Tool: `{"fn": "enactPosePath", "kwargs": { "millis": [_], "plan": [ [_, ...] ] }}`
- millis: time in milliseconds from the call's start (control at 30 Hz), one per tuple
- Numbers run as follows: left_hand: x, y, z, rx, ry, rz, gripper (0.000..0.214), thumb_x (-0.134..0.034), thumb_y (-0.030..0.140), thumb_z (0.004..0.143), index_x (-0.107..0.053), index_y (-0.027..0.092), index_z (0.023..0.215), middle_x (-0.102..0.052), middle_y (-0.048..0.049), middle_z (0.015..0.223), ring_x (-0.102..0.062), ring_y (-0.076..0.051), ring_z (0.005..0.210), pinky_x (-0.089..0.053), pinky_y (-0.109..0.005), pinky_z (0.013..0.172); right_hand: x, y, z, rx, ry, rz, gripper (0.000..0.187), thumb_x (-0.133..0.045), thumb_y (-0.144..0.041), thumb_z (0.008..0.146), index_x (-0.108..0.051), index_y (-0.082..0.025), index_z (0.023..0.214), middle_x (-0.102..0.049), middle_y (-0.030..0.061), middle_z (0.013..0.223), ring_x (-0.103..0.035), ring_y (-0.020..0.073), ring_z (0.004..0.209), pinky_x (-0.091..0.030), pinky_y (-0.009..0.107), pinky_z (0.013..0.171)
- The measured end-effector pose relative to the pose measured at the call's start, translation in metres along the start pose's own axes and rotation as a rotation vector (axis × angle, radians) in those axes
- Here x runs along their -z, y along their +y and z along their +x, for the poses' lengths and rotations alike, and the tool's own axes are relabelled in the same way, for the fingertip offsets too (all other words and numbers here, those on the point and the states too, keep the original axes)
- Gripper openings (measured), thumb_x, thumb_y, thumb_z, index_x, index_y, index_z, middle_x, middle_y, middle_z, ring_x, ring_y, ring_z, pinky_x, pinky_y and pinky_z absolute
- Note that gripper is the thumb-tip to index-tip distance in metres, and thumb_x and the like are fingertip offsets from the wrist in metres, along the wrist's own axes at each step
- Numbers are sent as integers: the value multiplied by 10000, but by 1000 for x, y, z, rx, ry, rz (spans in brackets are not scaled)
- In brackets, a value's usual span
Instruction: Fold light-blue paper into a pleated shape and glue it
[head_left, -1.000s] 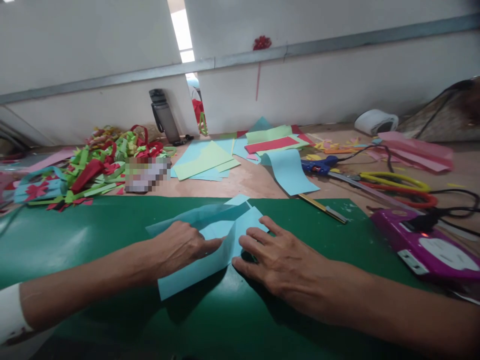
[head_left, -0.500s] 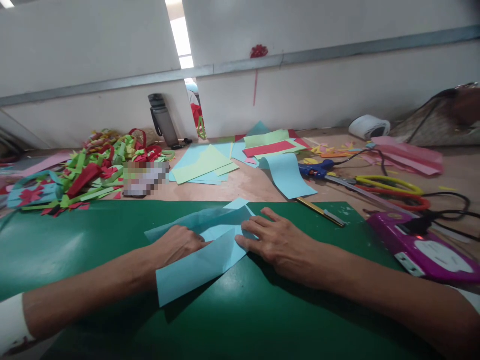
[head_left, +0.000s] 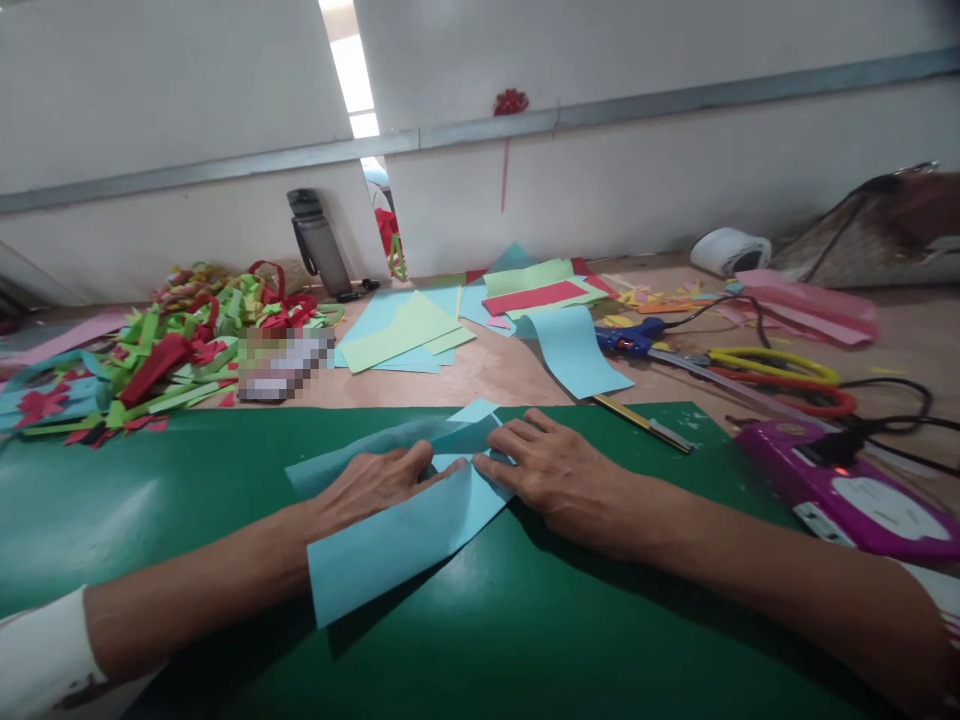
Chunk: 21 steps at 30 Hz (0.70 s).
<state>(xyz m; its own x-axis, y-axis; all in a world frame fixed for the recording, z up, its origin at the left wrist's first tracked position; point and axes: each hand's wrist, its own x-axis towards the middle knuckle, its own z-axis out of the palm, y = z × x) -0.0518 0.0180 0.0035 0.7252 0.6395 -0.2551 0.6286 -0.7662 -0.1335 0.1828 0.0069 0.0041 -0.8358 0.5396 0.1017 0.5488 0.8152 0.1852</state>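
Observation:
A light blue sheet of paper [head_left: 397, 535], partly folded, lies on the green cutting mat [head_left: 525, 620]. My left hand [head_left: 371, 483] lies on the paper with its fingers stretched toward the fold in the middle. Pressing on the same fold from the right is my right hand [head_left: 551, 465], fingers flat and slightly spread. The fingertips of both hands almost meet at the crease. A lower flap of the sheet sticks out toward me over my left wrist.
Loose coloured sheets [head_left: 420, 325] and a curled blue strip [head_left: 574, 350] lie behind the mat. A heap of green and red paper strips [head_left: 172, 340] sits left. A glue gun [head_left: 634, 338], scissors [head_left: 780, 375], a purple power strip [head_left: 855, 490] and cables lie right. A dark bottle [head_left: 319, 240] stands by the wall.
My right hand slid up and left along the paper to the crease, and my left fingers stretched out to meet it. The lower flap now lies flatter over my left wrist.

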Motion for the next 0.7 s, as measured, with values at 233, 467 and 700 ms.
{"fn": "enactPosePath", "kwargs": {
  "millis": [233, 467, 700],
  "plan": [
    [-11, -4, -3, -54, 149, 31, 577, -405, 284, 903, -206, 287, 1444, -502, -64, 1005, -515, -152, 681, -328, -200, 471, 1, -4, 1, 4, 8, -39, 388, -417, -68, 848, -522, -97, 1221, -581, 134, 953, -517, 253, 831, -358, 407, 747],
    [-19, -11, -3, -193, 368, -244, 454, -322, 221, 962, -341, 288, 1411, -544, -75, 1188, -536, -203, 937, -434, -342, 827, 8, -8, 2, -14, -59, -35, 315, -421, -99, 864, -563, -100, 1145, -574, 120, 932, -508, 259, 846, -355, 411, 756],
    [8, -11, -24, 166, 203, -1093, 514, -251, 499, 964, -623, 209, 1168, -640, -79, 1133, -582, -235, 1040, -445, -354, 915, 9, -10, 1, -23, -58, -42, 301, -432, -117, 860, -559, -93, 1131, -561, 118, 918, -495, 264, 833, -351, 408, 750]
  ]
}}
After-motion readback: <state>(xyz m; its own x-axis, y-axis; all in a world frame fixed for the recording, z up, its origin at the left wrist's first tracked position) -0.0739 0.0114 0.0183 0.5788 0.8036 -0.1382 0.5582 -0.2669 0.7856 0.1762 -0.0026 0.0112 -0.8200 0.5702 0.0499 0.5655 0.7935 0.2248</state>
